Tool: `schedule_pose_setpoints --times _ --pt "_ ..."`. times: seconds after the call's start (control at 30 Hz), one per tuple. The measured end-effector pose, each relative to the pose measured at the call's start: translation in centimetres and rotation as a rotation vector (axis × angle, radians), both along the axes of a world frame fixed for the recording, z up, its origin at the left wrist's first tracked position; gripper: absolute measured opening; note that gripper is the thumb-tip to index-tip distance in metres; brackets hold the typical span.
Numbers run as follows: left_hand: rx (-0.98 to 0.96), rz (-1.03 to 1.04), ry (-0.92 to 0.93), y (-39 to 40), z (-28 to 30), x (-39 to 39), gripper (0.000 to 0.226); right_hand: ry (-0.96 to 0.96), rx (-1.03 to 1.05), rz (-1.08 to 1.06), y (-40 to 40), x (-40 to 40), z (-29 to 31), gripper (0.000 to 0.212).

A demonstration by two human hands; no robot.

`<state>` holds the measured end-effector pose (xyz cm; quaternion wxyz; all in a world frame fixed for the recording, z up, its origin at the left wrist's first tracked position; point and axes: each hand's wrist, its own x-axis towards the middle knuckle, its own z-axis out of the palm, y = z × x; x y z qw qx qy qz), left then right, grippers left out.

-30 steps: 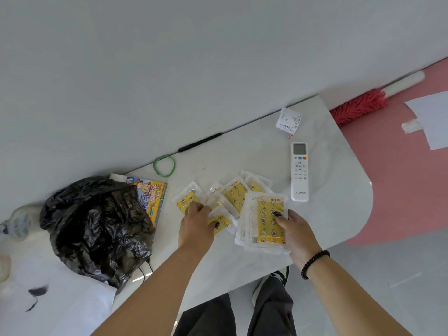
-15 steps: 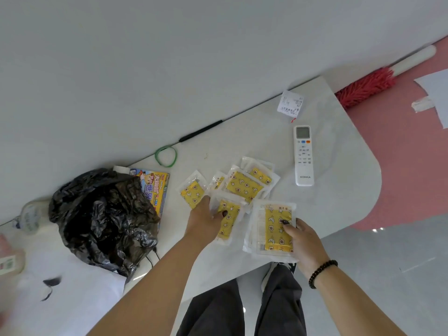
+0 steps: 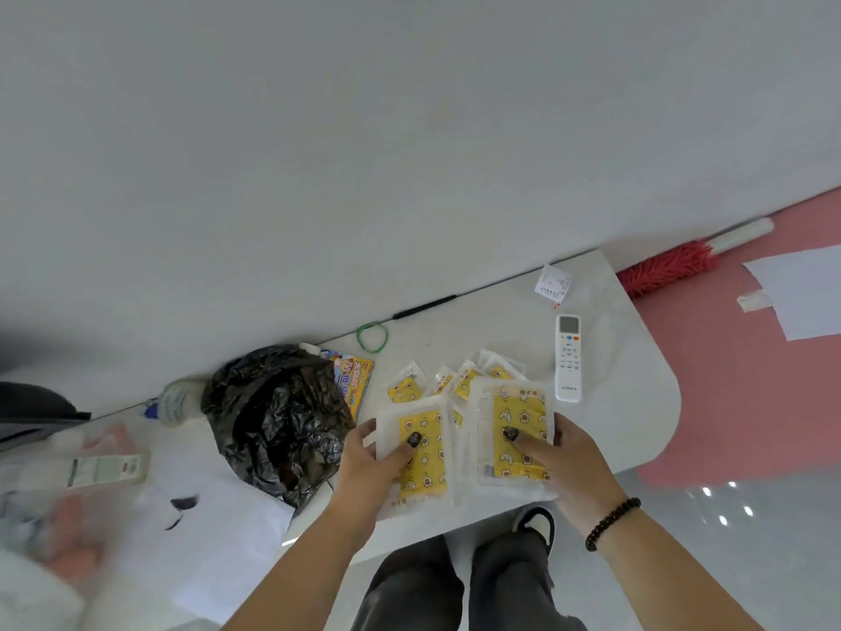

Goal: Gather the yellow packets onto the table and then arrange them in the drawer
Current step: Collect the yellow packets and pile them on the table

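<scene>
We hold one yellow packet (image 3: 421, 453) in our left hand (image 3: 371, 466), thumb pinching it on top against the fingers beneath. It is a clear-edged sachet printed yellow with small cartoon faces and stars. Our right hand (image 3: 571, 462) pinches a stack of like packets (image 3: 514, 430) the same way. Both sit low over the white table (image 3: 637, 403), near its front edge. Smaller packets (image 3: 405, 387) lie fanned behind, beside a white remote (image 3: 568, 357).

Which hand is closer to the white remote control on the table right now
Right. The right hand holds a yellow packet stack just below the remote control, near its bottom end. The left hand holds another packet well off to the remote's left.
</scene>
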<state>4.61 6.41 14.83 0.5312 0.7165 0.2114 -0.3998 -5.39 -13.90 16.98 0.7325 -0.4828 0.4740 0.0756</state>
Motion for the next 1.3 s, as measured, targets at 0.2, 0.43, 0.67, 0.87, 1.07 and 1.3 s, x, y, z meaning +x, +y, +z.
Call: schedule_pose_setpoints --times 0.2,0.43,0.67,0.87,1.07,1.3 --pt "-0.253 0.136 0.053 0.0 7.0 -0.7 0.030 -0.118 0.015 0.117 -0.4 1.3 6.3 0.026" --pt "-0.525 0.465 0.025 -2.5 13.3 -5.2 0.043 -0.215 0.159 0.223 -3.6 1.6 12.8 0.020" --pt "-0.683 0.802 -0.033 -2.8 17.8 -10.7 0.053 -0.272 0.161 0.447 -3.3 2.2 19.4 0.025" --pt "-0.625 1.008 -0.178 3.3 22.3 -13.6 0.031 -0.378 0.115 0.727 2.3 3.9 24.5 0.023" --pt "-0.595 1.247 -0.296 11.5 25.0 -18.5 0.027 -0.406 0.133 1.017 12.1 3.7 26.9 0.021" --pt "-0.568 1.415 -0.445 21.9 26.5 -26.8 0.043 -0.412 0.138 1.282 25.7 -0.3 27.3 0.020"
